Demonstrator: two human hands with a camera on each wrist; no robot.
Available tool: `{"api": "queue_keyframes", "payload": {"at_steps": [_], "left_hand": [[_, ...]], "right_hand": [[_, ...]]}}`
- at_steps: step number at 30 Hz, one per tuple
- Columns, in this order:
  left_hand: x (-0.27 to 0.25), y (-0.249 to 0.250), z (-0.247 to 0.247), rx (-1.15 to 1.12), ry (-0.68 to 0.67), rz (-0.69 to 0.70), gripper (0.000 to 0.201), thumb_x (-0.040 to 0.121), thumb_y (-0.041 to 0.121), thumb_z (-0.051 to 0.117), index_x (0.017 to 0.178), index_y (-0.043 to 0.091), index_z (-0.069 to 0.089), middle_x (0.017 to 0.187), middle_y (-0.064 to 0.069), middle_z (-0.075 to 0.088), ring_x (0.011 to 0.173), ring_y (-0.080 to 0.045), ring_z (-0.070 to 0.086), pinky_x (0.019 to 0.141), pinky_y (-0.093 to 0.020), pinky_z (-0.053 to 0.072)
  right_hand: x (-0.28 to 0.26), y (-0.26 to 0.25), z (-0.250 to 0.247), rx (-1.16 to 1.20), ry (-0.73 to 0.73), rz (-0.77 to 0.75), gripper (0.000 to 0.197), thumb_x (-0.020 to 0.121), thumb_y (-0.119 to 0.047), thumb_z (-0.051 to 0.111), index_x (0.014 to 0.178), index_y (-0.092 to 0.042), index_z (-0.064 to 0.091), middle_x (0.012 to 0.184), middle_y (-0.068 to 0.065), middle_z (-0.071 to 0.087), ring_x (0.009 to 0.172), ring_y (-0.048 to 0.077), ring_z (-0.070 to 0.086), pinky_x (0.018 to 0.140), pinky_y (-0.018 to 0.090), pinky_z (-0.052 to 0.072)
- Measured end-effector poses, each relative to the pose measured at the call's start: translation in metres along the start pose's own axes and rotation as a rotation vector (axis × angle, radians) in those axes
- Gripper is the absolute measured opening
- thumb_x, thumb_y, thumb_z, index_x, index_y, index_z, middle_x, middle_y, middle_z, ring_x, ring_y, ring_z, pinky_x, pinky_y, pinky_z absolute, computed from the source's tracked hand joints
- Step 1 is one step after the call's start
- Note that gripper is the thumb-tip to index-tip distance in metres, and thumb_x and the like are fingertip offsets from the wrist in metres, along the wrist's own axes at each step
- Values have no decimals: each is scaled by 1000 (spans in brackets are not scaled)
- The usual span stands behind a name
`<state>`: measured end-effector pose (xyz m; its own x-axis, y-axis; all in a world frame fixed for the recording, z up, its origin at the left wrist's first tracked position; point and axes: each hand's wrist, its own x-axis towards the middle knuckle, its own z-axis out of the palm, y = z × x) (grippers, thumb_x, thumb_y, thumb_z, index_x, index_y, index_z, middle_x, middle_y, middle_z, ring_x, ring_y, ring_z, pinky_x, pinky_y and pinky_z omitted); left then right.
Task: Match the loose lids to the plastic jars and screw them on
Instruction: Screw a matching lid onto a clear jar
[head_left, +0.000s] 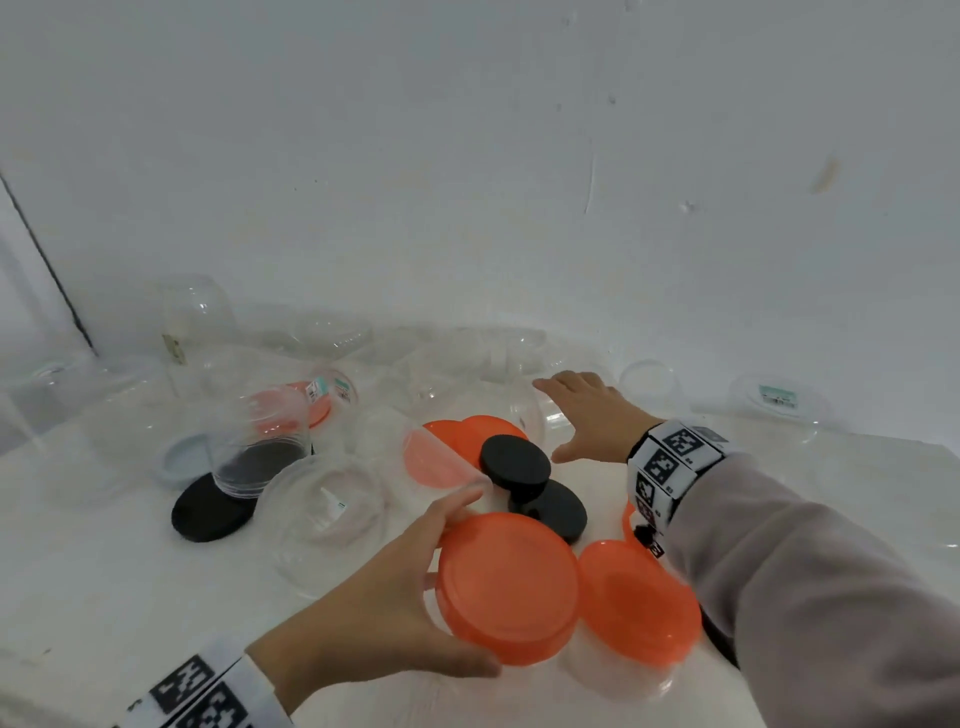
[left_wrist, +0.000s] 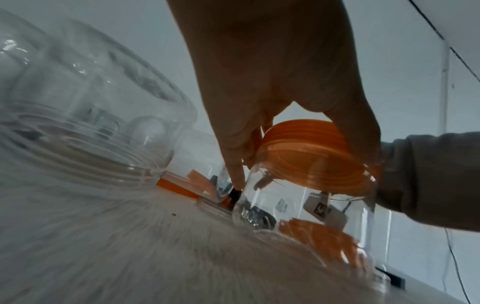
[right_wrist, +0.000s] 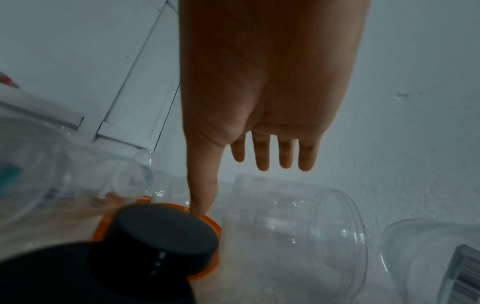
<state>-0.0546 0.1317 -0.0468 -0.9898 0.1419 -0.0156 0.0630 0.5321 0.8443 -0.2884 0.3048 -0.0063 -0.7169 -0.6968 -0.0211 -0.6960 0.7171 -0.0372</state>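
White table (head_left: 104, 597); wrist view shows clear jar (left_wrist: 306, 201) underneath.

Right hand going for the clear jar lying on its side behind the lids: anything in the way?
Nothing visible. The right hand is open with its fingers above the clear jar and only air between them. A black lid on an orange lid sits on the thumb side, beside the jar, not in the path.
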Motion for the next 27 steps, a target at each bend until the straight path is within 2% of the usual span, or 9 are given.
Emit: {"api": "queue_keyframes", "payload": {"at_steps": [5,9,12,15,17,20,23,26,27], "left_hand": [[4,18,-1,-122,115,-8,99,47,54,89,118,76,23,118,44,40,123,15,40,89,-8,45],[12,31,-6,-249,256,-3,100,45,47,90,123,70,31,129,32,43,121,12,46,87,-18,51],[24,40,-13,-338,358,-8,105,41,48,90,130,59,34,124,28,50,116,6,53,84,-22,54],[39,47,-19,-388,445,3,110,41,46,88,136,48,34,122,22,55,108,7,58,77,-12,52],[51,51,-21,-396,487,4,111,43,44,88,139,42,32,126,14,53,102,10,59,72,-6,49],[69,56,-20,-330,556,-29,112,47,44,88,142,38,28,122,16,51,93,17,58,66,-4,47],[87,60,-15,-247,617,-90,121,44,54,90,145,35,25,123,15,48,102,7,54,73,-13,44],[105,61,-6,-169,661,-131,122,48,52,90,147,31,22,136,4,41,119,-12,48,92,-26,42],[110,62,-3,-132,671,-144,121,51,50,91,147,28,21,139,2,37,121,-14,45,96,-29,40]], "right_hand": [[29,12,5,-194,-20,-31,112,75,-31,81,155,-21,3,159,1,14,147,27,9,116,47,19],[44,21,9,-252,-55,-42,119,72,-32,83,155,-21,-2,160,1,12,147,25,8,116,53,14],[52,23,11,-321,-30,-68,118,69,-39,84,154,-17,4,155,5,17,143,27,16,115,53,17],[56,25,13,-336,-18,-100,112,65,-44,85,148,-15,17,148,6,24,139,27,21,115,52,19],[55,27,14,-324,-30,-102,112,66,-45,85,148,-14,15,149,4,26,141,26,22,116,53,18],[50,30,10,-248,3,-93,113,67,-46,84,149,-15,12,151,2,30,140,25,28,116,53,20],[41,37,-2,-60,139,-57,115,65,-46,85,149,-17,13,150,2,31,137,25,32,113,52,27],[31,43,-19,148,293,15,117,64,-43,87,151,-19,13,149,3,31,133,27,35,108,50,34],[28,44,-25,188,337,43,117,64,-44,87,151,-20,12,148,4,31,133,27,35,107,50,35]]}}
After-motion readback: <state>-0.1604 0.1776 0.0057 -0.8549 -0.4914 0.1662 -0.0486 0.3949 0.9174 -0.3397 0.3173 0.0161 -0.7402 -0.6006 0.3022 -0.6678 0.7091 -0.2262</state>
